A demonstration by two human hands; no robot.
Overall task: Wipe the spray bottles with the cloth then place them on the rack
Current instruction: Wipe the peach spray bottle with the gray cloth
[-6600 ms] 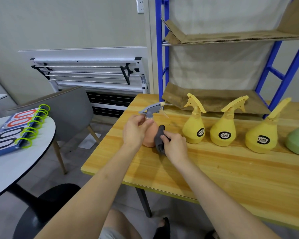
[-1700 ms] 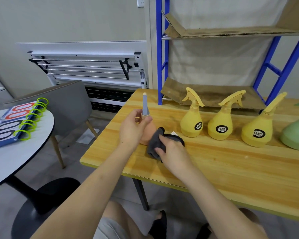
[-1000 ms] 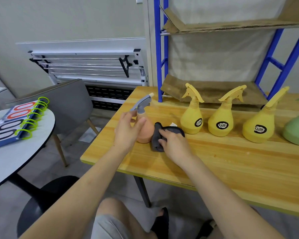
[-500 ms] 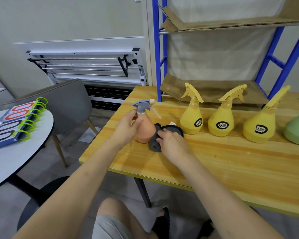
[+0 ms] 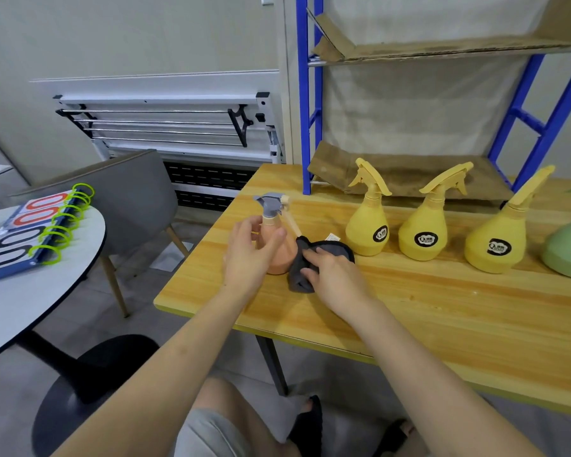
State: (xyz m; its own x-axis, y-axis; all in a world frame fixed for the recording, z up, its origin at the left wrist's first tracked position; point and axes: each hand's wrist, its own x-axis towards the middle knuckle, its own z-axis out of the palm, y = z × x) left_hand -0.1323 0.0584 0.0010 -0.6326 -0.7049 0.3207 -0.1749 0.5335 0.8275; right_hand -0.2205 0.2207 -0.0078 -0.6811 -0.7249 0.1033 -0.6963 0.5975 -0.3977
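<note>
On wooden tabletop [image 5: 442,311], near its left end w/ blue rack [image 5: 305,94] behind: orange spray bottle [image 5: 279,249] stands upright. Left hand [image 5: 249,255] curls round its body; right hand [image 5: 333,275] presses grey cloth [image 5: 299,275] against its base. Probably light, smooth plastic; grip at neck.

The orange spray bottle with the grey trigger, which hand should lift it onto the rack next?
Probably the left hand: its grip already wraps the orange spray bottle, while the right hand presses the dark grey cloth against it.
</note>
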